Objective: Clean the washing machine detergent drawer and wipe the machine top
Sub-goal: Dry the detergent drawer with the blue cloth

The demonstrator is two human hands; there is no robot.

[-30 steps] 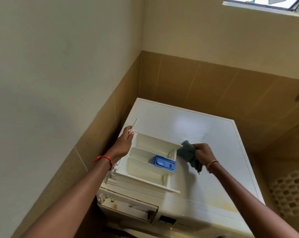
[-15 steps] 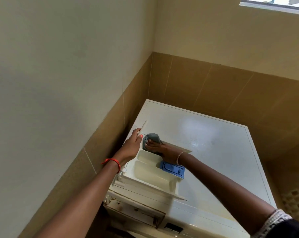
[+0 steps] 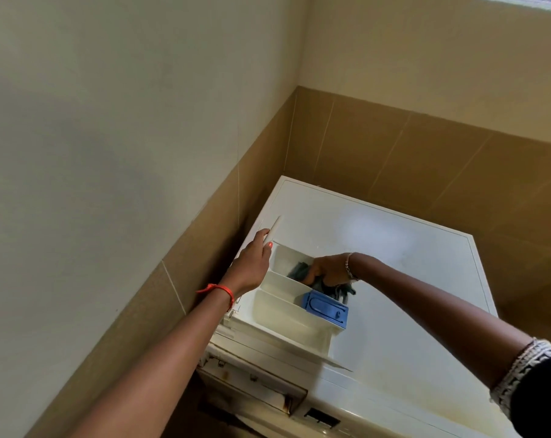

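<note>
Nearest to me, my right sleeve [image 3: 539, 390] cuts across the lower right corner. The empty drawer slot [image 3: 252, 387] gapes in the machine's front, at its left end. Just above it the detergent drawer [image 3: 277, 314] lies on the machine top [image 3: 394, 248], at the front left corner. It is set askew, with its blue insert [image 3: 326, 308] against its right wall.

My left hand [image 3: 250, 267], a red band [image 3: 218, 290] on the wrist, has not let go. Its fingers curl round the drawer's far left end as they did a second ago.

My right hand [image 3: 329, 268] is bunched tight on the grey-blue cloth [image 3: 297, 270], down in the far compartment. A second ago it held the cloth outside the drawer, on the machine top beside the right wall. Half a second ago it was pushed into the compartment's left corner, close to my left thumb. Now it has slid to the right end, and a tail of cloth hangs over the right wall behind the insert. My wrist and beaded bracelet [image 3: 349, 267] hide the far right corner of the drawer. I cannot tell how much cloth lies under my palm.

Beyond, the rest of the machine top runs back to the brown tiled wall [image 3: 425, 159]. A strip of window [image 3: 520, 0] shows at the upper right.
</note>
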